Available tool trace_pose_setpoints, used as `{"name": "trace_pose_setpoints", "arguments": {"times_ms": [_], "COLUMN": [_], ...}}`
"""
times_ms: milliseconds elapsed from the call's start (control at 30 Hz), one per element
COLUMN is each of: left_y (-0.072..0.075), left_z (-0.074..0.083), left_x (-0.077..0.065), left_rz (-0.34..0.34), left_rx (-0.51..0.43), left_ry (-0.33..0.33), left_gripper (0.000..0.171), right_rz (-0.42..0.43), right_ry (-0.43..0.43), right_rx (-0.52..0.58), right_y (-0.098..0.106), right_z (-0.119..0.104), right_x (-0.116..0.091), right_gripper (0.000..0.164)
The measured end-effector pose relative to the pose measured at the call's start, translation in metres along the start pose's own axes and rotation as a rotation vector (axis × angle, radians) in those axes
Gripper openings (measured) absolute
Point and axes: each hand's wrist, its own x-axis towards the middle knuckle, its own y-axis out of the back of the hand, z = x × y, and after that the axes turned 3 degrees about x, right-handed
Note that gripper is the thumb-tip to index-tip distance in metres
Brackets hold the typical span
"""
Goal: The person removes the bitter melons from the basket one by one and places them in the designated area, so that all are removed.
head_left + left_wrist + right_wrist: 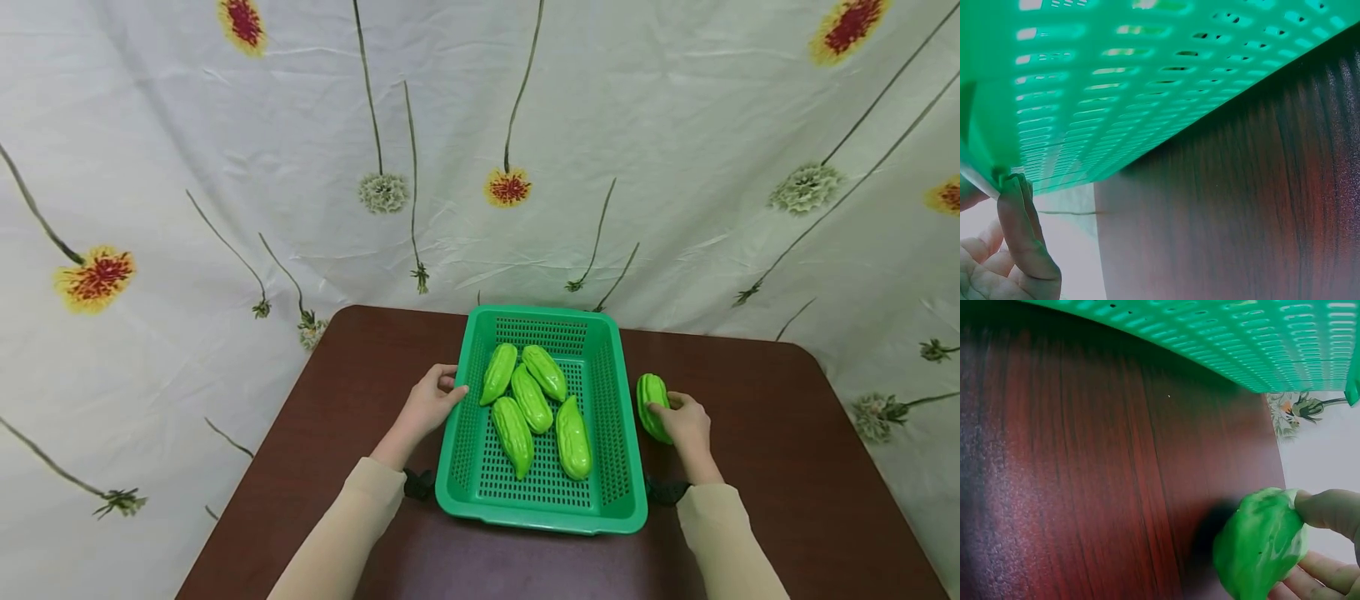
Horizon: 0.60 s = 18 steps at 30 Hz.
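Note:
A green plastic basket point(540, 521) with slotted walls stands on the dark table, several light green, ridged bitter melons point(532, 398) lying inside it. My left hand point(429, 402) pinches the basket's left rim, thumb on top; in the left wrist view its fingers point(1022, 231) bend against the rim from outside. To the right of the basket, my right hand point(688, 427) grips another bitter melon point(652, 404) between thumb and fingers. That bitter melon point(1260, 547) appears close over the table in the right wrist view, with a dark shadow beside it.
The table point(780, 433) is dark brown wood with rounded far corners. A white cloth point(465, 108) printed with flowers hangs behind it and along both sides. Dark straps point(667, 492) sit around the wrists near the basket's lower corners.

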Motion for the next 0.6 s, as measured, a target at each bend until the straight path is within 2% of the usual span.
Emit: {"name": "trace_pose_setpoints", "arguments": {"times_ms": [400, 600], "left_y": [-0.0004, -0.0006], "left_z": [-0.0005, -0.0003], "left_x": [-0.0006, -0.0012], "left_rz": [0.006, 0.009], "left_rx": [-0.002, -0.009], "left_ry": [-0.008, 0.003], "left_gripper": [0.047, 0.047], "right_rz": [-0.067, -0.074], "right_ry": [0.006, 0.005], "right_rx": [0.003, 0.024], "right_y": [-0.0005, -0.0007], "right_z": [0.0025, 0.0028], "right_x": [0.0021, 0.0036], "right_gripper": [0.072, 0.075]}}
